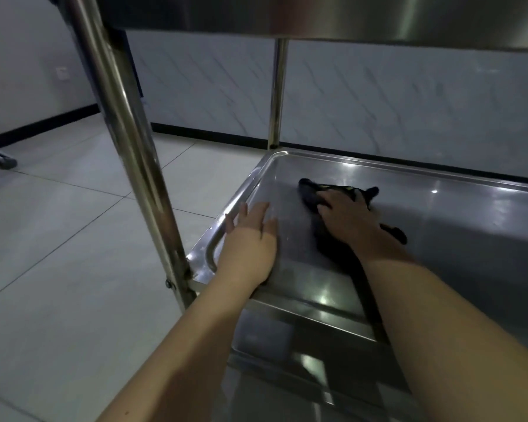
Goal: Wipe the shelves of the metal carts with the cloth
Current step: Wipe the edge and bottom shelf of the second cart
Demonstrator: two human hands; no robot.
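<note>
A stainless steel cart shelf [457, 226] with a raised rim lies low in front of me. A dark cloth [310, 190] with a light patch is spread on its left half. My right hand [348, 219] presses flat on the cloth, fingers curled over its far part. My left hand [250, 236] rests palm down on the shelf's left rim, fingers spread, holding nothing. Another shelf [333, 13] of the same cart hangs overhead.
A thick metal cart post [125, 138] slants up at the left and a thinner post [276, 92] stands at the far corner. A lower shelf [287, 357] shows below. Tiled floor [58, 239] spreads left, with a marbled wall [409, 95] behind.
</note>
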